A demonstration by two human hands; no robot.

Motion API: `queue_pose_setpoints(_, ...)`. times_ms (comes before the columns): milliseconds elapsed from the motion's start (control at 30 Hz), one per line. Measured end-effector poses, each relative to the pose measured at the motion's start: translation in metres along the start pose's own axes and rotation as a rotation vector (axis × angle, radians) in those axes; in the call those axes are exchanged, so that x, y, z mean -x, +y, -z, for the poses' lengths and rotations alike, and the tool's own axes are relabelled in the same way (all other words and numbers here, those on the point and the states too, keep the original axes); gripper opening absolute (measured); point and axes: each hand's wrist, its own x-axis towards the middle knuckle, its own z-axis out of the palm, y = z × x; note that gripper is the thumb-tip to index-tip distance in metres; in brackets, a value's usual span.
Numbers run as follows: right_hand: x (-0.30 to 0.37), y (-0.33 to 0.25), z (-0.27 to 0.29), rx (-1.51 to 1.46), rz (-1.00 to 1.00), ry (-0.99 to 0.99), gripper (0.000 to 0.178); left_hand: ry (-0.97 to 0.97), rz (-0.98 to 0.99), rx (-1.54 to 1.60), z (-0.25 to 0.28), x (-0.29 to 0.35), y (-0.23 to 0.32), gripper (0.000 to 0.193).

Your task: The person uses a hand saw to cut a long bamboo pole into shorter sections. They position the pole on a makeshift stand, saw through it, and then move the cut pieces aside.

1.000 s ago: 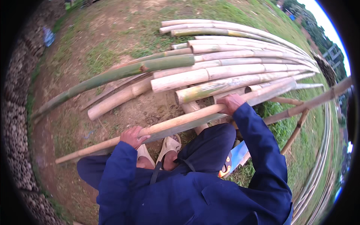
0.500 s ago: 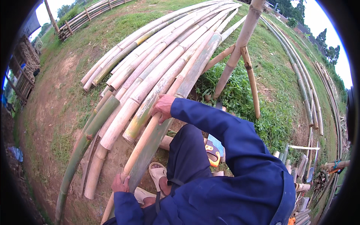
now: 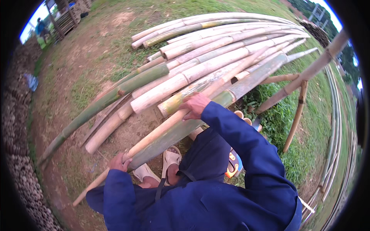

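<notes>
A slim tan bamboo pole [image 3: 158, 132] slants across in front of me, from the lower left up toward the pile. My left hand [image 3: 120, 161] is closed round its lower part. Farther up, my right hand [image 3: 195, 104] grips the same pole, fingers wrapped over its top. Under and along the pole lies a wide grey-green bamboo piece [image 3: 163, 141], partly covered by my right forearm. A handsaw [image 3: 232, 163] with an orange-edged handle is beside my right knee, its blade partly hidden by my sleeve.
Several thick bamboo poles [image 3: 216, 54] lie piled ahead. A green bamboo pole [image 3: 104, 98] slants down to the left. At right stands a bamboo post [image 3: 304, 75] with a brace [image 3: 296, 119], above leafy plants [image 3: 275, 123]. Long poles [image 3: 334, 127] lie along the far right.
My view has turned left, so the pile and post appear farther right. Both hands remain on the slim pole, which now lies at a flatter slant in view.
</notes>
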Motion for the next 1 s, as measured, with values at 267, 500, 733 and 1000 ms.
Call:
queue_pose_setpoints(267, 0.034, -0.013, 0.012, 0.027, -0.156, -0.058, 0.058, 0.043, -0.068, -0.071, -0.009, -0.004, 0.026, 0.062)
queue_pose_setpoints(500, 0.016, -0.022, 0.009, -0.101, -0.185, -0.160, 0.055, 0.000, -0.023, -0.007, -0.010, 0.005, 0.013, 0.066)
queue_pose_setpoints(733, 0.011, -0.007, 0.019, -0.100, -0.189, -0.187, 0.050, 0.083, -0.093, 0.031, -0.023, -0.013, 0.017, 0.064)
queue_pose_setpoints(1000, -0.009, 0.002, 0.001, -0.102, -0.118, -0.169, 0.051, 0.093, -0.022, 0.114, -0.017, -0.010, 0.002, 0.060)
